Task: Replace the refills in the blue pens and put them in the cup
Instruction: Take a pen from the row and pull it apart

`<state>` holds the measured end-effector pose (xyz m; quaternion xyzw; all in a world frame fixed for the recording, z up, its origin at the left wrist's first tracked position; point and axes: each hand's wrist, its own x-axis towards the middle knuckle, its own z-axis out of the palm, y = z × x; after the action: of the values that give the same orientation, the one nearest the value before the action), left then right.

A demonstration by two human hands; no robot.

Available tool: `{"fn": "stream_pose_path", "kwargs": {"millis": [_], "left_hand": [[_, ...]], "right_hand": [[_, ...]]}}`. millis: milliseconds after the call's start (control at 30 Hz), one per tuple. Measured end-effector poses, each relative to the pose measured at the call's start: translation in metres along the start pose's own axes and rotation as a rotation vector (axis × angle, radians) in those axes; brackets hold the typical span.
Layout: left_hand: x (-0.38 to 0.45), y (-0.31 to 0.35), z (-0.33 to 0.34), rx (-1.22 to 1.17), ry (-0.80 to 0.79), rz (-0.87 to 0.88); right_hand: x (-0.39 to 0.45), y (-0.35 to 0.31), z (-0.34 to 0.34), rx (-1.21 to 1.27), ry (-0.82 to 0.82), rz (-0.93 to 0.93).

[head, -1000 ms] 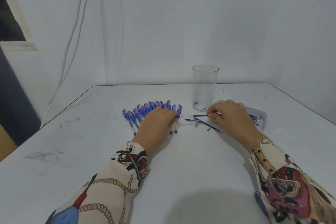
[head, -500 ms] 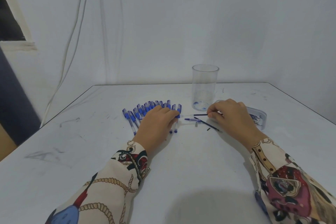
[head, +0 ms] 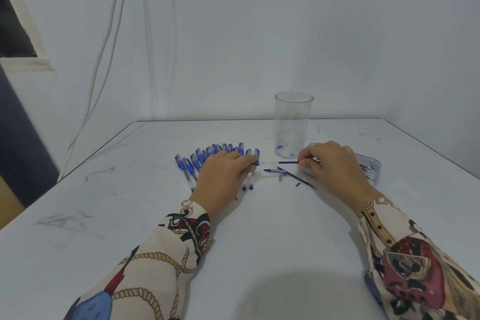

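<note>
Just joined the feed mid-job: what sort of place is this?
Probably a plain indoor work table set up for pen assembly: bare white table against a wall, a fanned row of blue pens, a clear cup.

Blue-capped pens (head: 215, 156), clear cup (head: 293, 125), white table (head: 259, 241), rope-patterned cream sleeves (head: 155, 262).

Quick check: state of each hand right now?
Left hand: fingers curled on a blue pen in the row.
Right hand: pinches a dark refill.
</note>
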<state>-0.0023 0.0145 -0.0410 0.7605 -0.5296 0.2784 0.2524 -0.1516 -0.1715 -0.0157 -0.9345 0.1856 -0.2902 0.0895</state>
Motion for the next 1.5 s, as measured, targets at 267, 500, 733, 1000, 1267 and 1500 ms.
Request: {"fn": "stream_pose_path", "kwargs": {"millis": [267, 500, 733, 1000, 1267, 1500], "left_hand": [[-0.001, -0.001, 0.001, -0.025, 0.011, -0.014], [-0.001, -0.002, 0.001, -0.022, 0.013, -0.017], [-0.001, 0.001, -0.001, 0.002, 0.035, -0.007], [-0.001, 0.006, 0.000, -0.010, 0.019, 0.031], [0.000, 0.008, 0.007, -0.025, -0.030, 0.053], [-0.001, 0.007, 0.006, -0.026, 0.001, 0.020]], "right_hand": [[0.000, 0.001, 0.000, 0.004, 0.001, -0.011], [0.000, 0.001, 0.001, 0.013, 0.008, -0.020], [0.000, -0.001, 0.000, 0.010, -0.005, -0.021], [-0.002, -0.008, 0.001, 0.048, 0.003, -0.051], [-0.003, -0.030, 0.014, 0.105, 0.021, -0.138], [-0.003, -0.020, 0.005, 0.048, -0.014, -0.087]]}}
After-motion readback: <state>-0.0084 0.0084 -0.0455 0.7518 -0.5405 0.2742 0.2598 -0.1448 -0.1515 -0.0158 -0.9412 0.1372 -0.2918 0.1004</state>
